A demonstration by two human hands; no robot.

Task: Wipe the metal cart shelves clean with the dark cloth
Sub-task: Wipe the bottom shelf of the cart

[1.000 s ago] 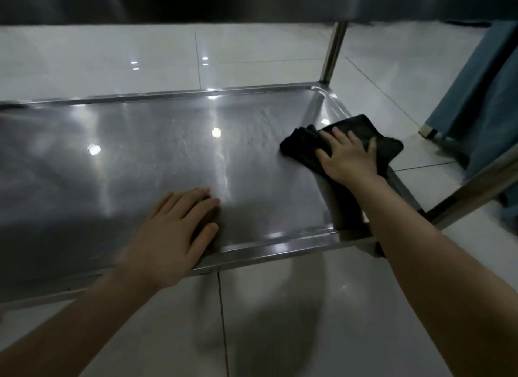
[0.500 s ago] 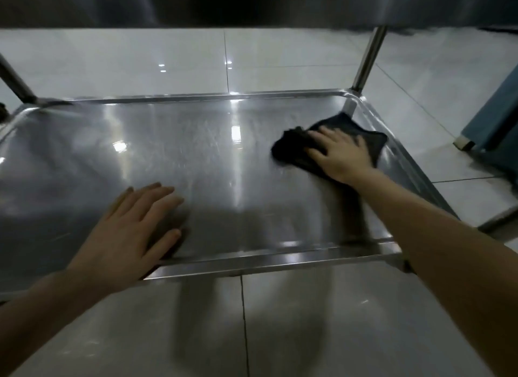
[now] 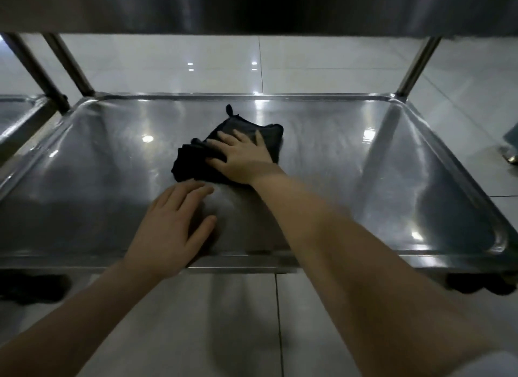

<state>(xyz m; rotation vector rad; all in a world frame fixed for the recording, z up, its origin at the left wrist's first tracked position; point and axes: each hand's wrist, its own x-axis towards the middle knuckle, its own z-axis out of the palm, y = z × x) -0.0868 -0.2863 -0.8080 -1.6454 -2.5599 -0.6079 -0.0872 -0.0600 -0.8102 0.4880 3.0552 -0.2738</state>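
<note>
Dark cloth (image 3: pixel 193 163): one (hands (image 3: pixel 243 159) (image 3: pixel 168 232): two), shelf (image 3: pixel 378 180): one

Wears a pale sleeve (image 3: pixel 501 365), only its edge showing high on the otherwise bare right arm (image 3: pixel 364 264), with left arm (image 3: pixel 70 320) bare.

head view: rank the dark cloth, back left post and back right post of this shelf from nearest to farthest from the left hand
1. dark cloth: just beyond the fingertips of the left hand, mid metal shelf, pressed under the right hand.
2. back left post: at the far left corner.
3. back right post: at the far right corner, across the shelf.
</note>
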